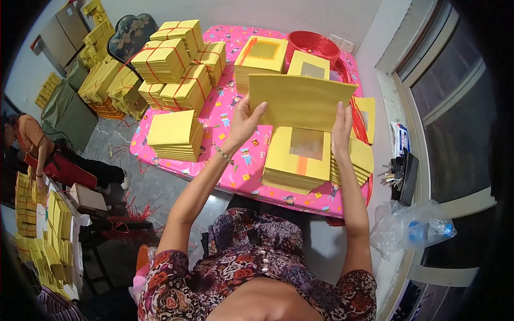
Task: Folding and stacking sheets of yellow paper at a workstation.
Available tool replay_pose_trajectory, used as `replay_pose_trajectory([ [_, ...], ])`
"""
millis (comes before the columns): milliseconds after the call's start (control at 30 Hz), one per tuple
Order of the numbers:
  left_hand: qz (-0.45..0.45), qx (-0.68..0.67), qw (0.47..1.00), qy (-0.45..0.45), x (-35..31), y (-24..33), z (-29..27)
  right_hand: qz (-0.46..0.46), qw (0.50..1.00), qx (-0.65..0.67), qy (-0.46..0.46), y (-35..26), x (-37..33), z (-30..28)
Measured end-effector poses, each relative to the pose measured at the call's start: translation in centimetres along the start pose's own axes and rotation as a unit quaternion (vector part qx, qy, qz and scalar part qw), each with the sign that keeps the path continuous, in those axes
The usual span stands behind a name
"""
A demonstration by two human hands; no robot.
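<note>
Both my hands hold up a sheaf of yellow paper (300,101) by its two ends, tilted above the table. My left hand (246,120) grips its left end, thumb on the near face. On the right end my right hand (341,128) is closed the same way. Just below stands a tall yellow paper stack (292,174) whose top sheet bears a dull metallic square and an orange stripe. A fanned yellow stack (360,160) sits beside it, under my right forearm. Left of my left hand lies another layered stack (174,131). The sheaf partly hides stacks behind it.
On the pink patterned table (225,166), yellow bundles (171,59) tied with red string are piled at the back left. A red basin (316,45) stands at the back, with red strands (360,125) along the right edge. A person (45,144) works at far left. A window (455,107) borders the right.
</note>
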State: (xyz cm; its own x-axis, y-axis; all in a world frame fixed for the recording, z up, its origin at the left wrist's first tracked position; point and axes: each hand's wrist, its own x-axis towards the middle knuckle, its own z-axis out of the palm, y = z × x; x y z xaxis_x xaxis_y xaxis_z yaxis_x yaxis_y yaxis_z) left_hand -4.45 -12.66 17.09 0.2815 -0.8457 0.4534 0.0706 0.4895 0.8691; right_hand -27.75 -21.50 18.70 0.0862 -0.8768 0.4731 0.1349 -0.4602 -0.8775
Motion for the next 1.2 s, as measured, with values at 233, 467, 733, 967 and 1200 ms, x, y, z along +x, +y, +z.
replay_pose_trajectory([
  [233,0.024,0.021,0.999,-0.005,-0.6,-0.5,0.1,-0.021,0.998,-0.06,-0.009,0.6,-0.9,-0.8],
  [467,-0.024,-0.008,0.999,-0.022,-0.3,0.0,0.0,-0.03,0.998,-0.047,0.029,1.3,-0.3,-0.6],
  [733,-0.028,0.002,0.999,-0.037,-0.1,-0.5,-0.5,-0.053,0.998,-0.024,0.02,2.5,-0.3,-0.9],
  [967,-0.044,-0.014,0.998,-0.036,0.0,0.2,-0.5,-0.054,0.998,-0.026,0.025,2.4,0.0,-0.8],
  [1200,-0.093,-0.103,0.983,-0.124,0.5,5.1,0.9,0.08,0.988,0.119,-0.052,-2.4,-0.4,0.6],
])
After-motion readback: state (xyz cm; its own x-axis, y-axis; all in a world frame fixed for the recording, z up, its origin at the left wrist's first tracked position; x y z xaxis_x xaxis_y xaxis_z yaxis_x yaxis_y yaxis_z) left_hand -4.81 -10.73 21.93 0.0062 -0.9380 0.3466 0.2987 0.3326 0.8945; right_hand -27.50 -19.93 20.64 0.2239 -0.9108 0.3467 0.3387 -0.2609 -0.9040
